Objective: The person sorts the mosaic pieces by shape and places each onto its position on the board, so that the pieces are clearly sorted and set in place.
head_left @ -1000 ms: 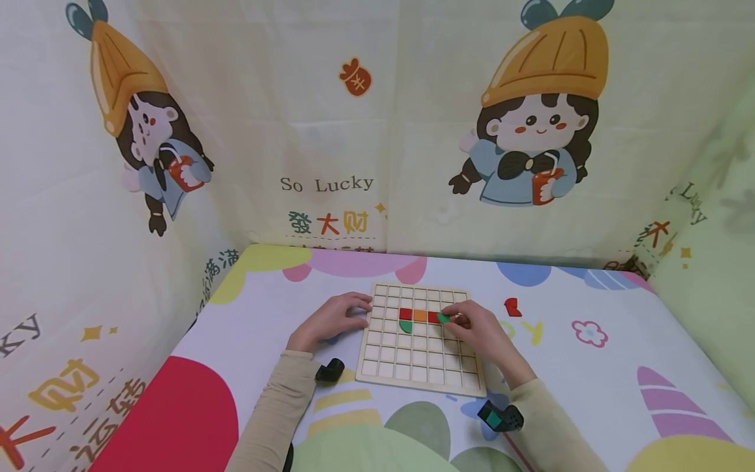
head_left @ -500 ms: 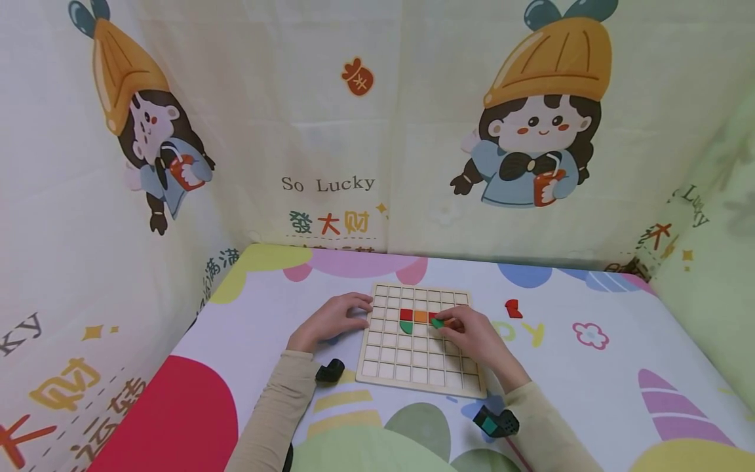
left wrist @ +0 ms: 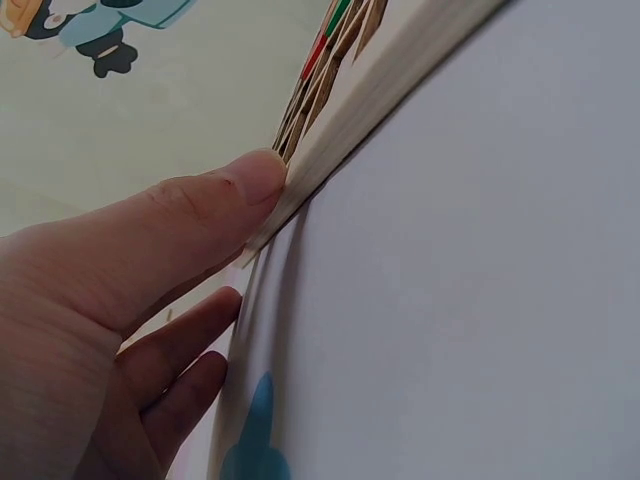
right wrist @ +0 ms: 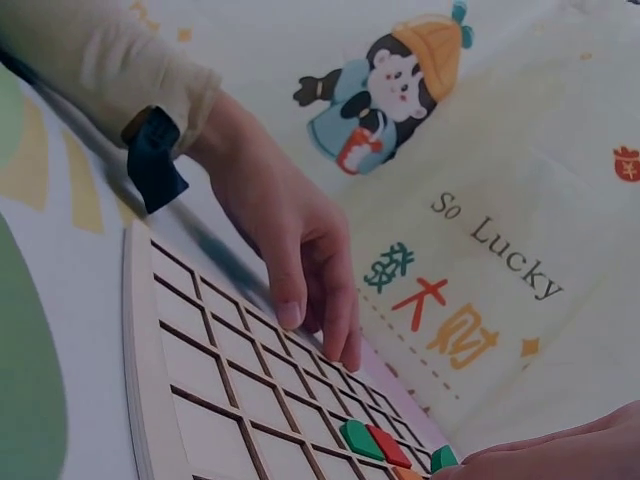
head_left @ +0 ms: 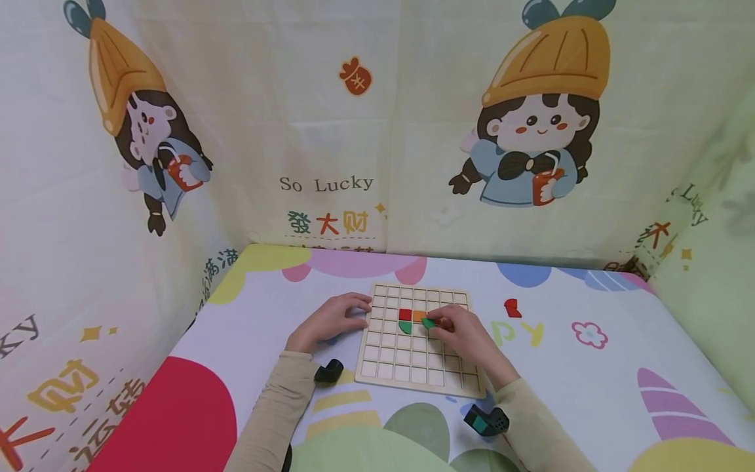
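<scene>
A wooden grid board [head_left: 420, 388] lies flat on the table. In it sit a red square piece [head_left: 405, 314], an orange square piece [head_left: 419, 316] to its right and a green quarter-round piece [head_left: 404, 327] just below the red one. Between thumb and index finger, my right hand [head_left: 468, 333] pinches another green quarter-round piece [head_left: 428, 323] over the cells below the orange square; the hand mostly covers a second red piece. My left hand [head_left: 335, 319] rests at the board's left edge. The left wrist view shows its thumb [left wrist: 262, 178] touching the rim, the other fingers loosely bent.
A small red shape [head_left: 512, 308] lies on the printed tablecloth [head_left: 560, 380] right of the board. Patterned cloth walls [head_left: 413, 131] stand behind and at both sides. Each wrist carries a black device [head_left: 487, 420].
My right hand has moved left across the board with the green quarter-round piece, from the far side of the second red piece toward the orange square. My left hand has stayed still.
</scene>
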A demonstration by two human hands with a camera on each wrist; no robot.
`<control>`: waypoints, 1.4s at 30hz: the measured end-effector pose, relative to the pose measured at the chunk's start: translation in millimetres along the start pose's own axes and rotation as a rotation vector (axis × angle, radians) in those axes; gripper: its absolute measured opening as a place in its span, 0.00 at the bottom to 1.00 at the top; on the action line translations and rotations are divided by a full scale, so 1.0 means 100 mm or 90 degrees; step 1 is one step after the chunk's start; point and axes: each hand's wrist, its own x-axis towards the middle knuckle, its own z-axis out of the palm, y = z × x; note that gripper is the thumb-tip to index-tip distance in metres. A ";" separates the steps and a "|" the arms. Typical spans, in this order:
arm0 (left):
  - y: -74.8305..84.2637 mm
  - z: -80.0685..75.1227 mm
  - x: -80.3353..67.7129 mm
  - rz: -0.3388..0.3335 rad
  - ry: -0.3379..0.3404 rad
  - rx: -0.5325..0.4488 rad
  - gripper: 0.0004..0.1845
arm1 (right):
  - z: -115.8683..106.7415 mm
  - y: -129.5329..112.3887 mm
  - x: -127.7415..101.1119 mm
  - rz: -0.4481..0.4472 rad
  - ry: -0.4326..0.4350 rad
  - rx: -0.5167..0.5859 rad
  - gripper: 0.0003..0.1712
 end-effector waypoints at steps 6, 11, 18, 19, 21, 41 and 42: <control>0.00 -0.02 -0.02 0.015 0.000 -0.003 0.17 | 0.03 -0.03 0.01 -0.002 -0.007 0.002 0.14; -0.01 -0.02 -0.02 0.019 0.001 0.004 0.17 | 0.07 -0.05 0.00 0.008 -0.012 -0.002 0.15; -0.05 -0.01 -0.01 0.019 0.005 0.013 0.17 | 0.11 -0.08 0.01 0.014 -0.012 -0.013 0.15; -0.05 -0.01 -0.01 0.020 0.005 0.013 0.17 | 0.12 -0.09 0.01 0.017 -0.013 -0.013 0.14; -0.06 -0.01 -0.01 0.022 0.006 0.013 0.17 | 0.13 -0.09 0.02 0.018 -0.016 -0.015 0.14; -0.05 0.02 0.02 0.005 -0.001 0.001 0.17 | 0.21 -0.04 0.02 -0.021 0.018 -0.057 0.12; -0.05 0.02 0.02 0.004 -0.001 0.001 0.17 | 0.21 -0.04 0.02 -0.020 0.018 -0.058 0.12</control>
